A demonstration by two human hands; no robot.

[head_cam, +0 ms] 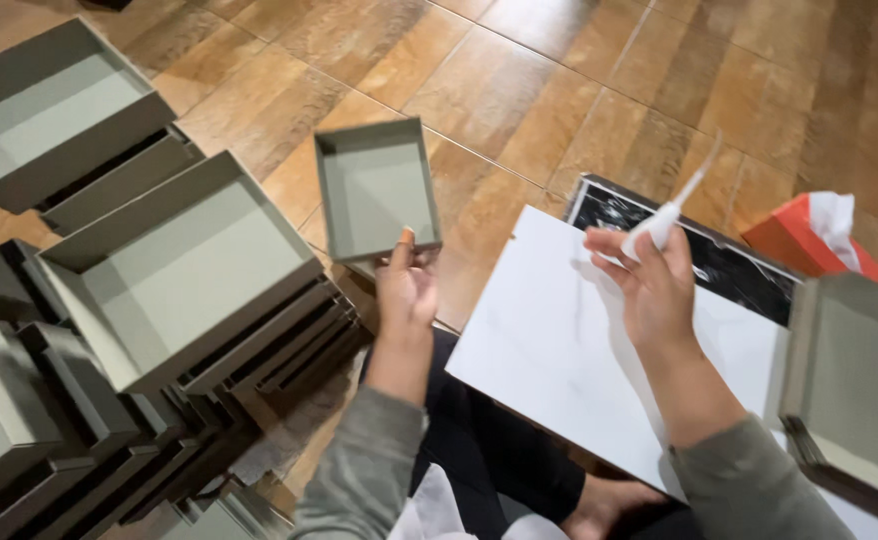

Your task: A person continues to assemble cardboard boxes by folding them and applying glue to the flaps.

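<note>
My left hand (406,290) holds a small square grey-green box tray (376,190) by its near edge, open side facing me, above the wooden floor. My right hand (652,280) grips a white glue tube (671,212) with a thin pointed nozzle aimed up and to the right, over a white marbled board (549,340). The two hands are apart, the tube well to the right of the tray.
Stacks of larger grey-green box trays (174,270) fill the left side. Another grey box (854,385) sits at the right edge. A black marbled slab (739,270) lies behind the white board, with a red tissue box (809,240) beyond it. My legs are below.
</note>
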